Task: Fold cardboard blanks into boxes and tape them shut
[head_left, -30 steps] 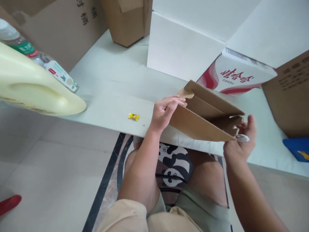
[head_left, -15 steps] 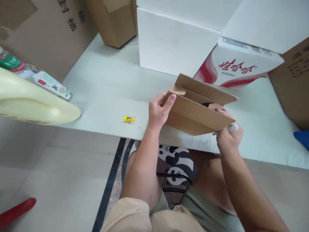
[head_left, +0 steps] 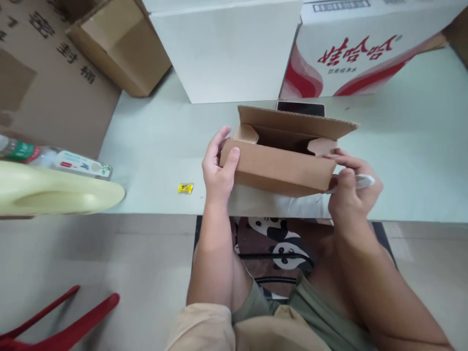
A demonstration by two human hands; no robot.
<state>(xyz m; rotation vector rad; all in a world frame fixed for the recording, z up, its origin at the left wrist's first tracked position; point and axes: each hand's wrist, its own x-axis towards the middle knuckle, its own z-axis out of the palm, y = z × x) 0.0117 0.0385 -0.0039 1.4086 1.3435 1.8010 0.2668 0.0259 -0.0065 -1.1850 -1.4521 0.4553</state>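
The box (head_left: pixel 278 168) was held between both hands above the near edge of the worktop (head_left: pixel 146 146), right in front of the person; whether its underside touched the surface could not be told. Its top was open: the long rear flap stood up and leaned back, and a small flap showed at each end of the dark mouth. The left hand (head_left: pixel 219 168) pinched the box's left end, thumb flat on the front face and fingers behind the end wall. The right hand (head_left: pixel 354 190) was curled round a slim white thing (head_left: pixel 364 181), too covered to make out, with its fingertips at the box's right end beside the small flap. Just behind the box lay a dark slab (head_left: pixel 302 108), partly hidden by the rear flap. Farther back stood a white carton (head_left: pixel 226 53) and, to its right, a red-and-white carton (head_left: pixel 343 63) with red lettering. A yellow sweet (head_left: pixel 185 188) lay to the left of the left hand, apart from it. At the far left were a pale yellow jug (head_left: pixel 66 190), a bottle (head_left: pixel 22 152) with a green and red label, and a small pack (head_left: pixel 82 164), with a large printed carton (head_left: pixel 44 92) behind them.
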